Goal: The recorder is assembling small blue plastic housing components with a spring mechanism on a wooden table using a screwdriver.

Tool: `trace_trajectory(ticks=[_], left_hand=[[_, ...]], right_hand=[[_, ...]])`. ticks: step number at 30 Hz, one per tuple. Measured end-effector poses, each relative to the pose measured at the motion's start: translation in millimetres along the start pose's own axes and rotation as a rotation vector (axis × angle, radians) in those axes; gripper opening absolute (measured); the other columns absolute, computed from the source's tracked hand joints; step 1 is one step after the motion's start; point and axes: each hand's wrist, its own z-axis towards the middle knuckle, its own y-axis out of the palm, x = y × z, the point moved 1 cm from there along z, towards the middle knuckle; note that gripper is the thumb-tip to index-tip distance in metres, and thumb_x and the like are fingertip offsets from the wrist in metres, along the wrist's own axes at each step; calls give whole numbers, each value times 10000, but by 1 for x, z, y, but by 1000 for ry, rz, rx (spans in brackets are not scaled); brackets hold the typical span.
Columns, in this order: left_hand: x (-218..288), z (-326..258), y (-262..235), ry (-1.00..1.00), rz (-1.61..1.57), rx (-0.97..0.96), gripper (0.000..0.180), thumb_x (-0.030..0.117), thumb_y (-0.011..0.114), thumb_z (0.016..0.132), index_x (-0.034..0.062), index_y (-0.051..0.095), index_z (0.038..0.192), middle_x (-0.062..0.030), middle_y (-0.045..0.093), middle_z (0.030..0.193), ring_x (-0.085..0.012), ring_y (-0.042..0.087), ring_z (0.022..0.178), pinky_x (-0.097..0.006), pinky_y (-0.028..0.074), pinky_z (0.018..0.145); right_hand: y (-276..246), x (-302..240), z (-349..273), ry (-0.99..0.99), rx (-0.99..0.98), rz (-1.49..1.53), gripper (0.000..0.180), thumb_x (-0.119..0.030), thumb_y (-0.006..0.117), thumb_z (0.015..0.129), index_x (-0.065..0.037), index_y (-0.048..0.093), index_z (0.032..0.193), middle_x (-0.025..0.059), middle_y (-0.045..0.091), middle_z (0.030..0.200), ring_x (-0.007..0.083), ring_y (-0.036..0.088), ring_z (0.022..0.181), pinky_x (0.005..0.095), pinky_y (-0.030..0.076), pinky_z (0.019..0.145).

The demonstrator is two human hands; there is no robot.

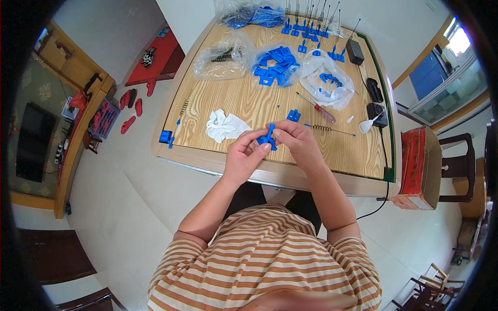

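Over the table's near edge, my left hand point(246, 155) and my right hand point(299, 141) meet around a small blue plastic part point(271, 130) with a narrow upright piece. My left thumb and fingers pinch its lower side; my right fingertips grip it from the right. The fingers partly hide its shape. Just beyond my right hand lies a flat blue plastic piece point(293, 115). A spring point(322, 128) on a thin rod with a blue tip rests to the right of that hand. A crumpled white cloth point(225, 126) lies by my left hand.
Farther back are bags of blue plates point(276, 66), dark springs point(223, 55) and small blue parts point(331, 80). A screwdriver point(322, 111) lies near a white nozzle bottle point(368, 123). Several spring assemblies point(309, 32) stand at the far edge. One more blue base point(165, 136) sits at the left corner.
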Motion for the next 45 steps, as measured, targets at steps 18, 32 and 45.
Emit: trace_trajectory(ticks=[18, 32, 45], left_hand=[[1, -3, 1, 196, 479, 50, 443, 38, 763, 757, 12, 606, 1171, -91, 579, 1115, -176, 587, 1000, -297, 489, 840], [11, -7, 1, 178, 399, 72, 543, 53, 717, 804, -2, 496, 1297, -123, 525, 1196, -173, 597, 972, -278, 492, 797], [6, -12, -3, 108, 328, 78, 462, 15, 772, 747, 19, 575, 1165, -84, 550, 1174, -122, 559, 1005, -257, 485, 828]], right_hand=[[-1, 7, -2, 8, 17, 37, 220, -88, 637, 891, 31, 633, 1077, 48, 666, 942, 96, 601, 816, 245, 487, 732], [-4, 24, -16, -136, -74, 170, 181, -2, 630, 883, -15, 629, 1064, 33, 642, 1012, 96, 582, 935, 253, 459, 839], [3, 24, -9, -140, -78, 96, 200, -61, 598, 901, -3, 648, 1086, 35, 632, 1025, 109, 577, 959, 281, 445, 874]])
